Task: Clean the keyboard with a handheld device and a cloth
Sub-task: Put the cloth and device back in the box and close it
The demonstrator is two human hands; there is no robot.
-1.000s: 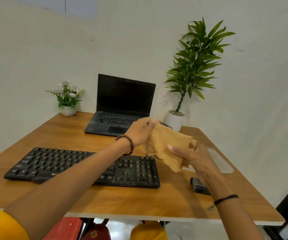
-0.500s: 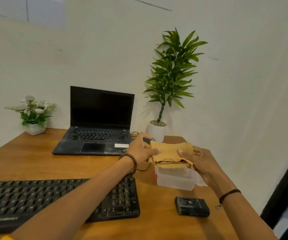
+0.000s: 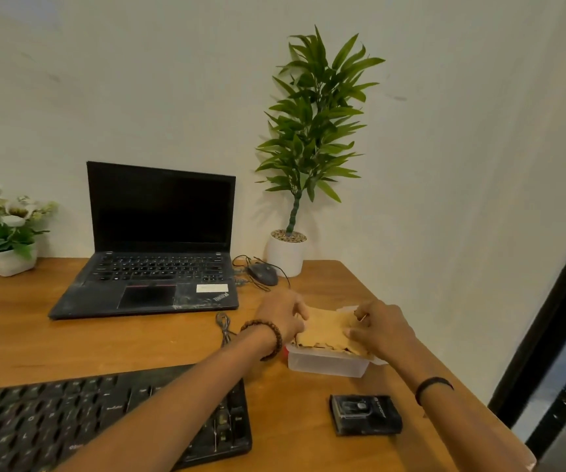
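Cloth [image 3: 329, 330]: tan, folded, ragged along its near edge, lying across the open top of a clear plastic box [image 3: 326, 364] at the right of the desk [image 3: 121, 338]. It sits directly between the two hands. Left hand [image 3: 281, 316]: at the cloth's left edge, fingers curled down onto it and thumb laid over the top, gripping the fabric; beaded bracelet at the wrist. Right hand [image 3: 382, 330]: at the cloth's right edge, fingers bent, thumb and fingertips pinching the fabric; dark band at the wrist. Neither hand is released. Box: the cloth covers most of the opening, so the contents cannot be made out, save for a small red part showing at the near-left corner; whether the cloth rests on the rim or sits partly inside cannot be told. Keyboard [image 3: 53, 420]: black, at the near left, well apart from both hands, with the left forearm passing above its right end. Device [image 3: 365, 414]: black, flat, lying on the desk just in front of the box, beside the right forearm — untouched. Behind: open laptop [image 3: 159, 247] with dark screen, mouse [image 3: 263, 274] and loose cable [image 3: 223, 327], potted plant [image 3: 312, 131], small pot of flowers [image 3: 6, 226] at far left.
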